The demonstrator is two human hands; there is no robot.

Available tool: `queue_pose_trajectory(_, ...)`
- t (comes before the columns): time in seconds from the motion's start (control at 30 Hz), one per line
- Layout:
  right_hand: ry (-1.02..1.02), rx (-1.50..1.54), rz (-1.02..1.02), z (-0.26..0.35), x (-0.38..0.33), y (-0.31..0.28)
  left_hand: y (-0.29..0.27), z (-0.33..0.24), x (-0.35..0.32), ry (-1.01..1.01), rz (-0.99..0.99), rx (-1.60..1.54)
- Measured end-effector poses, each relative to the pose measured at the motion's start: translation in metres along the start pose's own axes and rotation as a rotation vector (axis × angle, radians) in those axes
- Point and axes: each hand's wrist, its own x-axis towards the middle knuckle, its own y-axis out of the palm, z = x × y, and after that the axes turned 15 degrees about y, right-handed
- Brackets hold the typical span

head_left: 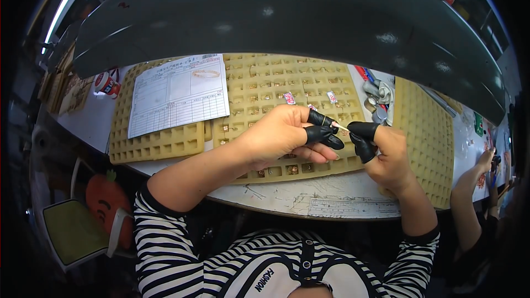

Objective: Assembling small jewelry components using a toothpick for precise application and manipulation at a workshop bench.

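Black finger cots cover the thumb and forefinger of my left hand (pixel 279 132), which is closed in a pinch above the middle tray. Whatever small piece it holds is mostly hidden; only a pinkish spot shows at the fingertips. My right hand (pixel 391 157), also in black finger cots, grips a thin pale stick (pixel 342 127). The stick's far end touches or nearly touches my left fingertips. Under both hands lies a yellowish tray (pixel 265 83) of square compartments, several holding small gold-coloured pieces. Two small pink-and-white tags (pixel 289 98) rest on it.
A printed form (pixel 179 96) covers part of the left tray (pixel 157 146). Another tray (pixel 425 132) stands at right, beside small metal containers (pixel 380 115). A ruler (pixel 353 208) lies along the front edge. A dark lamp hood (pixel 287 16) hangs low overhead. At far right, a co-worker's arm (pixel 466 193) reaches in.
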Motion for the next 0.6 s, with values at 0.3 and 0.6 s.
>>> queue_pose_trajectory(0.3,0.000,-0.002,0.061,0.0021,0.0006,-0.0063,0.0013,0.0002,-0.0004,-0.005,0.013,0.018)
queue_pose_trajectory(0.6,0.058,0.177,0.120,-0.0022,0.0015,-0.0072,0.0062,-0.0046,-0.0026,-0.047,0.026,-0.031)
